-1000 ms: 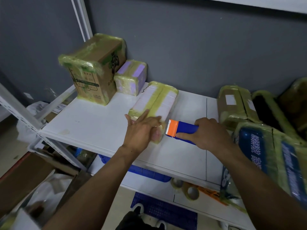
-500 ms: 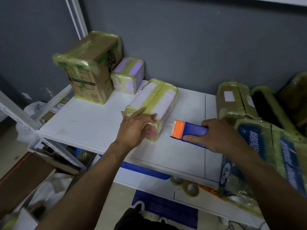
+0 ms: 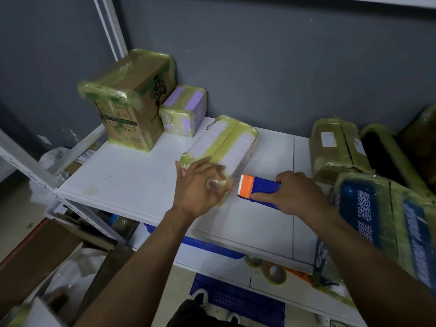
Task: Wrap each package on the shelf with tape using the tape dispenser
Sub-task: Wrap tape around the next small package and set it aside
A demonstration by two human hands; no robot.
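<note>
A flat white package [image 3: 224, 145] banded with yellowish tape lies in the middle of the white shelf [image 3: 132, 175]. My left hand [image 3: 200, 187] presses its fingers on the package's near end, over clear tape stuck there. My right hand [image 3: 297, 192] grips the blue tape dispenser [image 3: 259, 190]; its orange toothed head sits just right of the package's near corner, low over the shelf. A short strip of clear tape runs from the head to the package.
A tall taped cardboard box [image 3: 132, 102] and a small purple taped package [image 3: 184, 109] stand at the back left. Several taped packages [image 3: 335, 145] crowd the right side, a blue-printed one [image 3: 387, 223] nearest. Tape rolls [image 3: 276, 272] lie on the lower shelf.
The dispenser pulled right away from the package, drawing out tape, then came back close to its near corner. My left hand stayed on the package end.
</note>
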